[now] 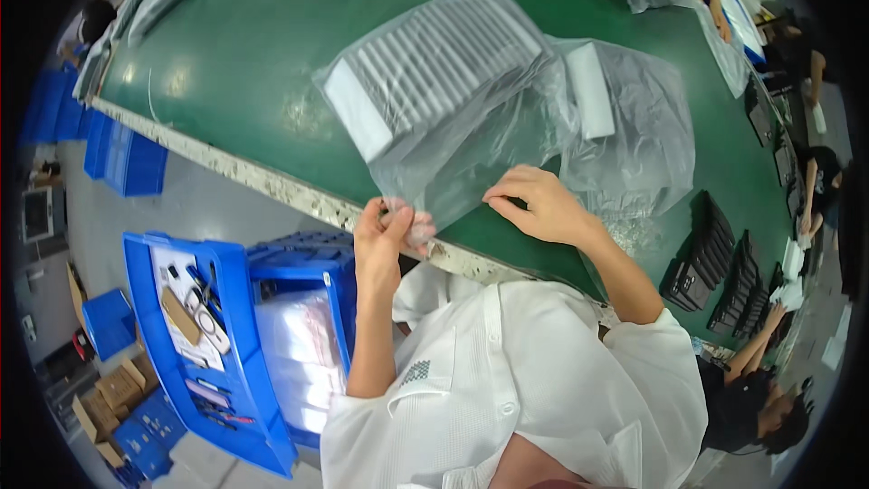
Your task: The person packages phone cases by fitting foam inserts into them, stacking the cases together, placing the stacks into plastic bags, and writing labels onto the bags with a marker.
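Note:
A clear plastic bag (453, 177) lies on the green table in front of me. Inside it, at the far end, sits a block of white and grey ribbed pieces (444, 54) in a tight row, with a white end piece facing left. My left hand (389, 226) pinches the bag's near edge at the table rim, its fingers closed on the film. To the right, my right hand (539, 204) hovers at the bag's near side, thumb and fingertips brought together; whether film is between them cannot be made out. Beyond it a second clear bag (643, 127) holds a white strip (590, 91).
Black slotted parts (701, 254) stand in rows at the table's right. Below the speckled table edge (244, 172), a blue bin (240, 353) holds small tools and papers, beside a crate of clear bags (303, 353). Other people work along the right side and far left.

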A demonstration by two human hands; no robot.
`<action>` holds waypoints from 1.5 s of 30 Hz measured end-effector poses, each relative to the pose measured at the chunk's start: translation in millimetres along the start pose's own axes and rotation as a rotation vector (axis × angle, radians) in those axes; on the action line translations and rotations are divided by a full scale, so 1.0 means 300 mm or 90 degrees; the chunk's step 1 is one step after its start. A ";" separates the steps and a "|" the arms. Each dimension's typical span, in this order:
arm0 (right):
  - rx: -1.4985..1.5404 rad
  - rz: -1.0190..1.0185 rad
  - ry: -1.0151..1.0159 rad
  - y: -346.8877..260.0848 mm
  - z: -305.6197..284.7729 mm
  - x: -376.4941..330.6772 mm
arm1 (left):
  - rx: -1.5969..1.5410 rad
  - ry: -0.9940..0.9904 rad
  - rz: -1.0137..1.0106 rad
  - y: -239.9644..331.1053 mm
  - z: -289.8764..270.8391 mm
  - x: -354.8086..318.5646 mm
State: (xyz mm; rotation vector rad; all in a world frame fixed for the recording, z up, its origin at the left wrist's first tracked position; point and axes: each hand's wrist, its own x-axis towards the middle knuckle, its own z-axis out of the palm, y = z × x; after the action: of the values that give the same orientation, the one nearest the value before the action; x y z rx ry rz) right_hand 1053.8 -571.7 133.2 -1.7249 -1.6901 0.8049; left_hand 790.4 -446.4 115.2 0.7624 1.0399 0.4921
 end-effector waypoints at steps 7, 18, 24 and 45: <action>0.028 -0.239 -0.041 -0.168 0.119 0.246 | 0.038 -0.009 0.030 0.009 -0.052 0.017; -0.174 -0.275 -0.185 -0.154 0.081 0.116 | 0.074 0.065 0.094 0.022 -0.053 0.011; -0.454 0.373 -0.710 -0.077 -0.325 -0.865 | 0.195 0.115 0.066 0.071 -0.172 -0.019; -0.723 -0.414 -0.101 0.203 -0.351 0.146 | 1.170 0.093 0.758 0.284 -0.253 0.045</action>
State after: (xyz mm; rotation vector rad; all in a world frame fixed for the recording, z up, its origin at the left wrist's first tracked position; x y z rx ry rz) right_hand 1174.2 -528.9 153.7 -1.4864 -2.8802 -0.4492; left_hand 726.9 -357.2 149.7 3.0907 0.8561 0.4511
